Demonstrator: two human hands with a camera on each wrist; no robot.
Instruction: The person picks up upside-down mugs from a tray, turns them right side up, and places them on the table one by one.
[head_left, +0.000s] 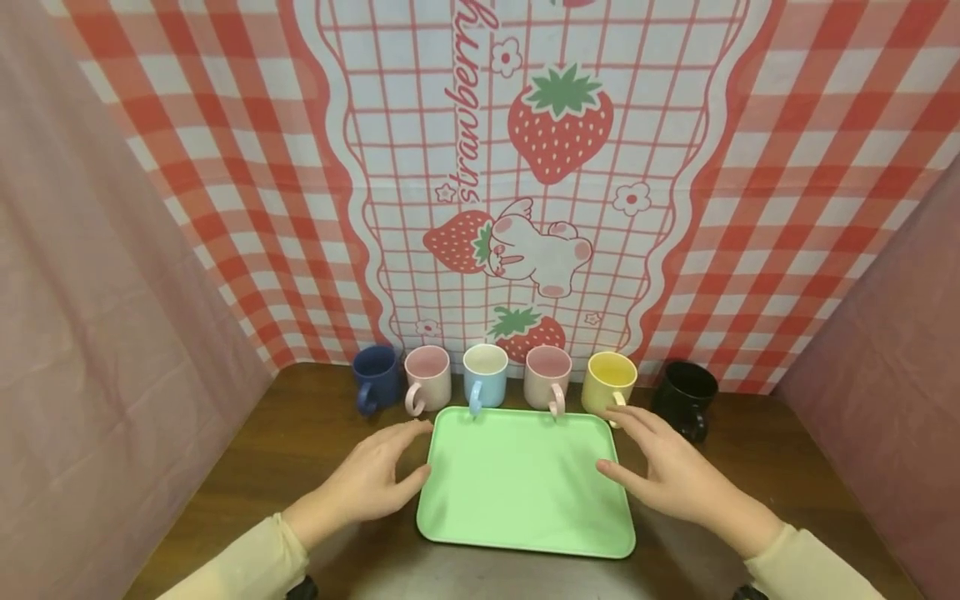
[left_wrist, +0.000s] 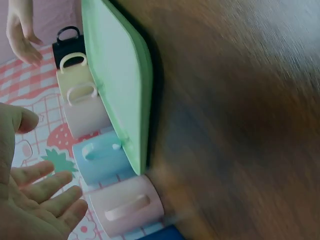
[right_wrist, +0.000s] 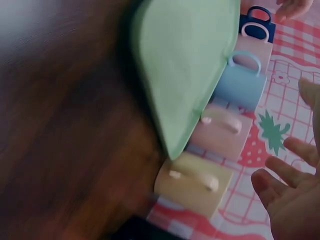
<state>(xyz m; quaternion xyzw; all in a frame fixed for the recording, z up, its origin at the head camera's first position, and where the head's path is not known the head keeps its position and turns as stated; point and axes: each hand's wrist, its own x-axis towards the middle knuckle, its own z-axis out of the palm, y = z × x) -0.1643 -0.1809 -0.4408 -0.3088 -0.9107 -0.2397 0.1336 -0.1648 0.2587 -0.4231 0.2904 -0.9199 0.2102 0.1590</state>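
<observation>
A light green rectangular tray (head_left: pixel 525 483) lies on the brown table, its bare surface showing. My left hand (head_left: pixel 375 472) hovers by the tray's left edge, fingers spread and holding nothing; its open palm also shows in the left wrist view. On the other side, my right hand (head_left: pixel 667 468) is held over the right edge, thumb and fingers apart, likewise holding nothing. Its fingertips overlap the handle of the yellow mug (head_left: pixel 607 383) in the head view, though the right wrist view shows them apart from the mug.
Behind the tray stands a row of mugs: dark blue (head_left: pixel 377 377), pink (head_left: pixel 428 379), light blue (head_left: pixel 485 377), another pink (head_left: pixel 547 379), and black (head_left: pixel 684 396) at the right end. A strawberry-print checked cloth (head_left: pixel 525 208) hangs behind, with pink curtains at both sides.
</observation>
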